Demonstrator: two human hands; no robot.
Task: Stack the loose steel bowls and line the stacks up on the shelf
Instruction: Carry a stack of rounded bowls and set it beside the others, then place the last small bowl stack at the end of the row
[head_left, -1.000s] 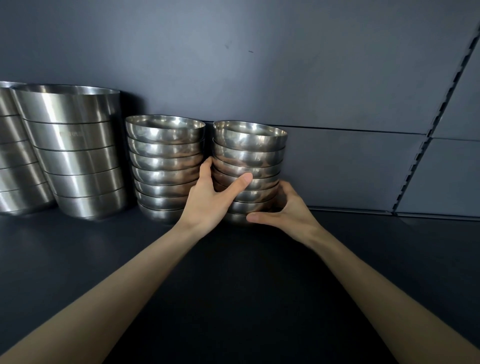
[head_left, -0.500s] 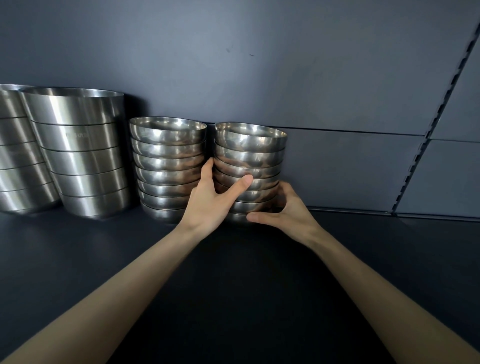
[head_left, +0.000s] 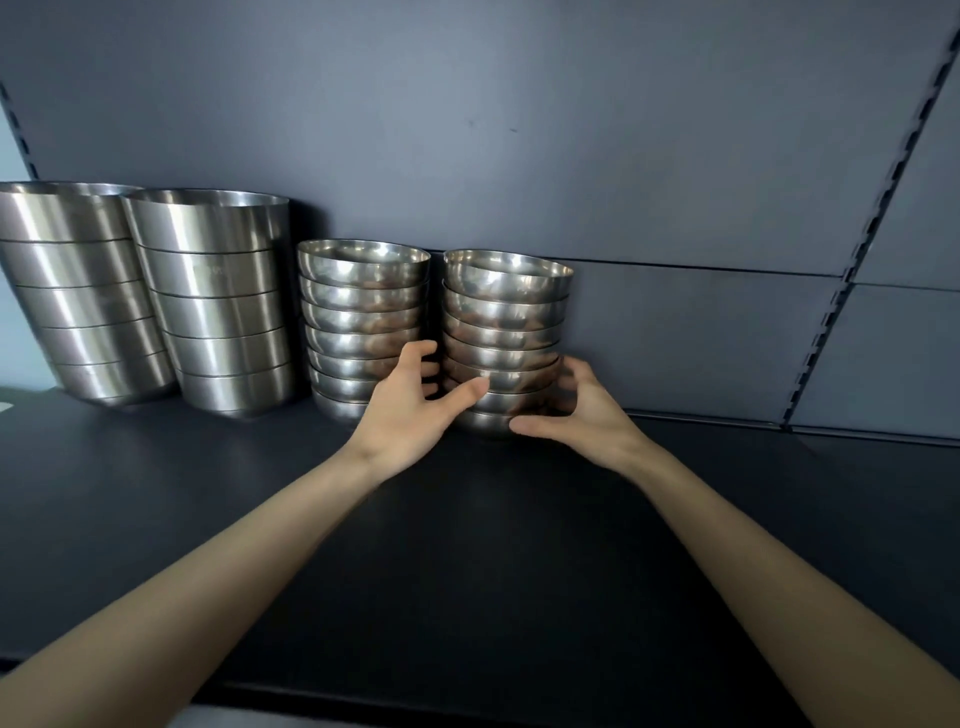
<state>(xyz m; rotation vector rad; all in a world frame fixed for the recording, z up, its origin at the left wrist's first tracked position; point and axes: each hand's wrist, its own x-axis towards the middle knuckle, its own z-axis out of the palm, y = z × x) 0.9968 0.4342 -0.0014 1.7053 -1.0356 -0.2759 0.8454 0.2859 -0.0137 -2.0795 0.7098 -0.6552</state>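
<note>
Steel bowl stack (head_left: 506, 322) gripped by left hand (head_left: 410, 410), right hand (head_left: 589, 410).

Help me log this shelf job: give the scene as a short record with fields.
shelf: dark shelf, four stacks in a row along the back panel
large stacks: far-left large stack, second large stack beside it
small stacks: left small stack, right small stack, narrow gap between
left hand: holds right small stack, left side
right hand: holds its right side, low
loose bowls: none visible
</note>
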